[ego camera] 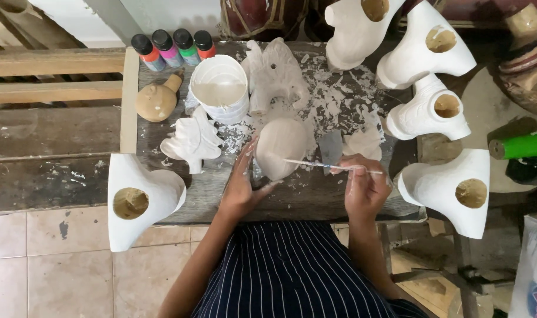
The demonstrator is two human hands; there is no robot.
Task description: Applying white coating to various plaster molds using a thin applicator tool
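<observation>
My left hand (242, 188) grips a smooth, rounded white plaster piece (280, 147) and holds it just above the worn wooden table (315, 197). My right hand (365, 188) pinches a thin stick-like tool (324, 165) whose tip rests against the right side of the piece. White flakes and crumbs lie scattered over the table around both hands.
Several hollow white plaster moulds (436, 109) ring the table, one at the left edge (140, 197). A white tub (220, 88), a white leaf-shaped cast (193, 140), a tan clay figure (157, 100) and several small paint bottles (173, 48) stand behind. A green cylinder (521, 145) lies right.
</observation>
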